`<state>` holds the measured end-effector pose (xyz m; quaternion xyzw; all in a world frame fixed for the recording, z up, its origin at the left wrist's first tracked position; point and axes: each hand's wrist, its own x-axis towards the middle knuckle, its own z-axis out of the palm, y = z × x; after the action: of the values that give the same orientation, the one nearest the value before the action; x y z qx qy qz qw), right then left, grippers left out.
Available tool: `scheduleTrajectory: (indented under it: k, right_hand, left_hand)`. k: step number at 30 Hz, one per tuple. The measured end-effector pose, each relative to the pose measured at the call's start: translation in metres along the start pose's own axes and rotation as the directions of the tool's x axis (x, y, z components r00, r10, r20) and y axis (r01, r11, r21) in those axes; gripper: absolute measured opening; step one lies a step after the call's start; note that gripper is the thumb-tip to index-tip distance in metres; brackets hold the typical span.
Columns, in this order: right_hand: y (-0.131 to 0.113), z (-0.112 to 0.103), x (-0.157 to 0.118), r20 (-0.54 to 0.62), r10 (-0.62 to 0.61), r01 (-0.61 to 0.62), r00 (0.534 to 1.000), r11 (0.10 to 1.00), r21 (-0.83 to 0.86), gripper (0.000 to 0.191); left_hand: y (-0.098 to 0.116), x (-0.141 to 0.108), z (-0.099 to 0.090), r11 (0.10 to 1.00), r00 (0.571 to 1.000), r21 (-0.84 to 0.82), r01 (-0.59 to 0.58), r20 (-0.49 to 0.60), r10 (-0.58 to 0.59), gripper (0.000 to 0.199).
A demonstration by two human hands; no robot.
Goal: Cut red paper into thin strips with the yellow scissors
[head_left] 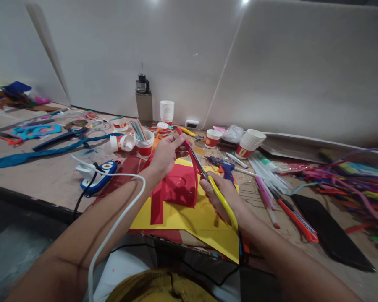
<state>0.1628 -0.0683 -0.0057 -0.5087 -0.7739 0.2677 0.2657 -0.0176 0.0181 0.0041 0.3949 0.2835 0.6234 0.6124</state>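
— What did we have in our grip?

— Our left hand (164, 156) pinched the upper end of a red strip (192, 156) with its fingertips, and our right hand (229, 191) was wrapped around the yellow-handled scissors (219, 195).

— And where was the strip, next to the blades?

— It slanted down from our left fingertips toward our right hand, right alongside them. We couldn't tell whether its edge sat between them.

— What was under our hands?

— A red sheet (180, 186), with a narrow red piece (156, 207) at its left, both on yellow paper (173, 218).

— And farther out?

— Beyond our right hand we had a blue glue gun (228, 170); past our left, a paper cup (144, 147) holding straws. A white cable (139, 177) crossed our left forearm, and a black phone (332, 233) lay well off to the right.
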Motion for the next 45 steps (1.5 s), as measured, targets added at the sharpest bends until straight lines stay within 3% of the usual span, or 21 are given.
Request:
scheduleTrajectory:
  k: [11,33,45]
  right_hand:
    - [-0.0016,-0.0003,0.0010,-0.026,-0.095,0.094,0.995,0.995,-0.028,0.028]
    - [-0.0002,-0.0004,-0.0010,-0.011,0.004,-0.005,1.000,1.000,-0.013,0.034]
    - [-0.0038,-0.0015,-0.0004,-0.003,-0.095,0.095,0.996,0.995,-0.016,0.028]
  left_hand:
    - [-0.0011,0.0029,-0.0041,0.998,1.000,0.054,-0.011,0.006,0.011,0.023]
    - [0.0020,-0.0010,0.0002,1.000,1.000,0.014,0.013,0.004,-0.013,0.025]
    - [-0.0012,0.0006,-0.0017,0.997,1.000,0.071,-0.023,-0.012,0.024,0.023]
